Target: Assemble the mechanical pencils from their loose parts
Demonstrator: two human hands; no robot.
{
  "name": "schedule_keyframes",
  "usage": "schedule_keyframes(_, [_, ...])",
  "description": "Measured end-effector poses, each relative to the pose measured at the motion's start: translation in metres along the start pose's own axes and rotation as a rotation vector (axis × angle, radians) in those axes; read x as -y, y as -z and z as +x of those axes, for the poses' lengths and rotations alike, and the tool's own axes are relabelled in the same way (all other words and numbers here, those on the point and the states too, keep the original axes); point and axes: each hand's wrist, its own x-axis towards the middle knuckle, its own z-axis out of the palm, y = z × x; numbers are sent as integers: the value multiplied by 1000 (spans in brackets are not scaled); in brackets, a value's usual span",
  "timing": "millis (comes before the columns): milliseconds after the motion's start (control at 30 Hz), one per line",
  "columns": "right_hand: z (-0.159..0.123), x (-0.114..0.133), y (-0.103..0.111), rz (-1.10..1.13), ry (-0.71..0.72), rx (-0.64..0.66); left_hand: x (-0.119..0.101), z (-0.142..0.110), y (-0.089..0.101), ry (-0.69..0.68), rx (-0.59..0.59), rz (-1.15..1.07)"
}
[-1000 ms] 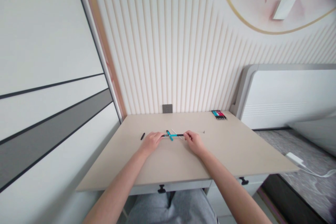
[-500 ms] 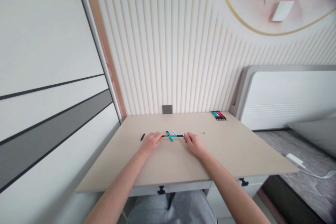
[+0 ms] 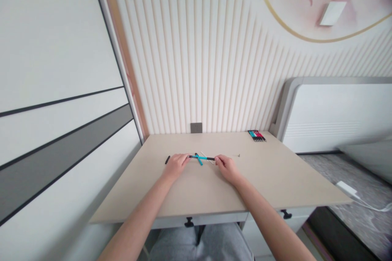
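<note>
A blue and black pen [image 3: 203,158] spans the gap between my two hands, roughly level. My left hand [image 3: 176,165] pinches its left end with closed fingers. At its black right end, my right hand [image 3: 226,166] is closed on it. Behind or under this pen lies a second blue piece [image 3: 200,162] with a dark top end, slanted across it; it looks like a pen part. A thin white stick, perhaps a refill [image 3: 203,153], lies beside them, partly hidden. Left of my left hand rests a short black cap-like piece [image 3: 167,160].
The beige desk [image 3: 202,195] carries a row of several coloured pens [image 3: 257,136] at its far right corner. A tiny metallic piece [image 3: 239,155] lies right of my right hand. Beyond the desk stand a ribbed wall with a dark socket [image 3: 196,127] and a bed headboard [image 3: 324,114].
The held pen now tilts slightly, its left end a little higher than its right. Both hands keep their grip. The whole view has shifted slightly.
</note>
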Motion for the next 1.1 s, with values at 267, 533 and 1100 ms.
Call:
schedule_keyframes(267, [1, -1, -1, 10, 75, 44, 3, 0, -2, -31, 14, 0])
schedule_keyframes(533, [2, -5, 0, -2, 81, -4, 5, -4, -13, -138, 76, -24])
schedule_keyframes(1100, [1, 1, -1, -72, 106, 5, 0, 0, -4, -77, 45, -2])
